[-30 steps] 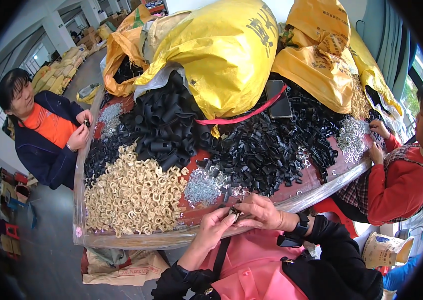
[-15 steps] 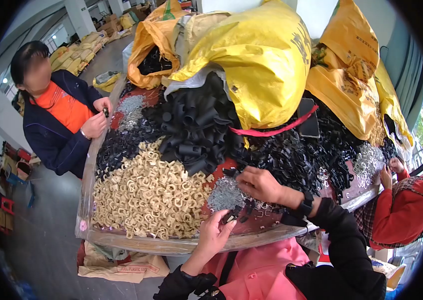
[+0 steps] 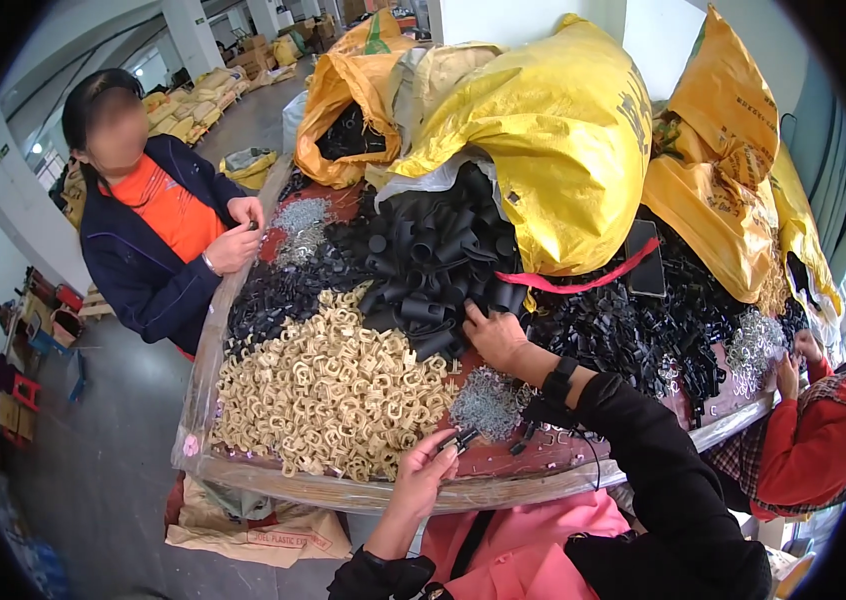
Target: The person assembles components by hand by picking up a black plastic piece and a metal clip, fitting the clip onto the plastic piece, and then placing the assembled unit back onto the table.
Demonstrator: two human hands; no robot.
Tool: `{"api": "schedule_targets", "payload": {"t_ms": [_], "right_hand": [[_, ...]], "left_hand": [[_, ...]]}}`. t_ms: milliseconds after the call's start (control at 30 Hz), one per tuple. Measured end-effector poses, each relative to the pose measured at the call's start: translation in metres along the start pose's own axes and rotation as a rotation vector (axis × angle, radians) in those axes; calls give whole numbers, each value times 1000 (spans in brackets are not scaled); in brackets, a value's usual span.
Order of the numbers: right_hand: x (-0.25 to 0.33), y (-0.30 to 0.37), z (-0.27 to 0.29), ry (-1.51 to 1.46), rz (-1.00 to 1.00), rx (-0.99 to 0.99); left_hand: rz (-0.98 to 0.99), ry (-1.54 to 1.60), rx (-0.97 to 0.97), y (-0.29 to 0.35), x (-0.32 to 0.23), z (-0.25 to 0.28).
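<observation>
My left hand (image 3: 421, 478) is near the table's front edge, its thumb and fingers closed on a small black plastic part (image 3: 459, 440). My right hand (image 3: 499, 338) reaches to the near edge of a heap of black plastic tubes (image 3: 433, 250), fingers apart, fingertips against or just beside the nearest tubes. Whether they touch is unclear. Between my hands lies a small heap of silvery metal pieces (image 3: 486, 402). Left of it spreads a large heap of cream ring-shaped plastic parts (image 3: 333, 390).
Many small black parts (image 3: 603, 330) cover the table's right side, with a red strip (image 3: 583, 285) and a dark flat slab (image 3: 645, 262) on them. A big yellow sack (image 3: 553, 130) stands behind. One person (image 3: 158, 210) works at left, another (image 3: 813, 430) at right. A raised rim (image 3: 293, 480) edges the table.
My right hand has moved from the metal pieces up and left to the black tubes. My left hand still holds the small black part. The whole view has shifted slightly.
</observation>
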State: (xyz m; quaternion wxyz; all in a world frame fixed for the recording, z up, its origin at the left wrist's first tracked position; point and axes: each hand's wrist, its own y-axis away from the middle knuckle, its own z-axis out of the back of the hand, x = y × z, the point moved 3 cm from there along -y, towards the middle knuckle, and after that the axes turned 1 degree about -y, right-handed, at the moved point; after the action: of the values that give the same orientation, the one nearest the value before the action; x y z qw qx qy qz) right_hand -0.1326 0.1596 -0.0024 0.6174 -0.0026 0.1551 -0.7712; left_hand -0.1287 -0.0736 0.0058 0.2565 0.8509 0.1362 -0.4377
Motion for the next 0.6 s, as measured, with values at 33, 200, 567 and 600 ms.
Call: {"api": "schedule_targets", "payload": {"t_ms": [33,200,567,600], "right_hand": [[-1,2,4,-37,-10,-28],[-7,29,44,-312,4,-271],[-49,153,96,-1685,-455,-147],[-47,160,97,-2000,-535,-287]], "left_hand": [[0,4,-9,2,1,0],[-26,37,-24,9,3,6],[17,114,86,2,23,-24],[25,113,104,1,24,-29]]}}
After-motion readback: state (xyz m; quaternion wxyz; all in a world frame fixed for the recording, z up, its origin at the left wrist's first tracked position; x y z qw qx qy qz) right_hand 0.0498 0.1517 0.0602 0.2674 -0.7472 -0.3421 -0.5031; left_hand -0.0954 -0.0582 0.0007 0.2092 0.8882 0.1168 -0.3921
